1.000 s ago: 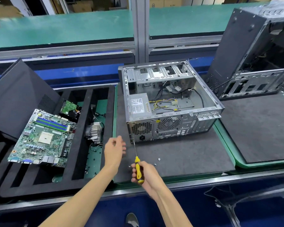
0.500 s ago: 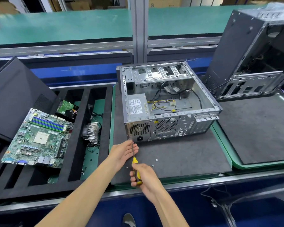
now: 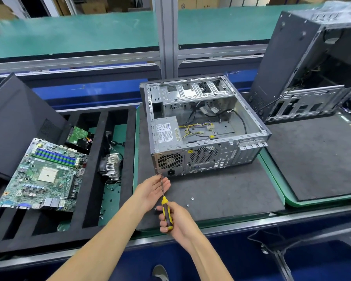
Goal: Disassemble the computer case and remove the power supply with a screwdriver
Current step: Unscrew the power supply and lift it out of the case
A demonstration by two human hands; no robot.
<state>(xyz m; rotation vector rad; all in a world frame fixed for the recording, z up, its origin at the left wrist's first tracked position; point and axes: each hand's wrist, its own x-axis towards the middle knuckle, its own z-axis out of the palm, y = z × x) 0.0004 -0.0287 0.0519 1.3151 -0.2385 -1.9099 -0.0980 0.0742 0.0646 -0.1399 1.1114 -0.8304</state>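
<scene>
Dark foam matting covered the counter [image 3: 221,191], the computer case [image 3: 203,126] lying open, power supply [image 3: 167,133] rear-left. My right hand [image 3: 175,219] gripped the screwdriver [image 3: 165,205]; my left hand [image 3: 153,189], fingers spread, steadied its shaft. I judged square, firm pressure on that corner screw best.

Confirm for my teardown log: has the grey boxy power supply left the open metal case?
No, the grey power supply sits inside the open metal case, at its rear left corner.
</scene>
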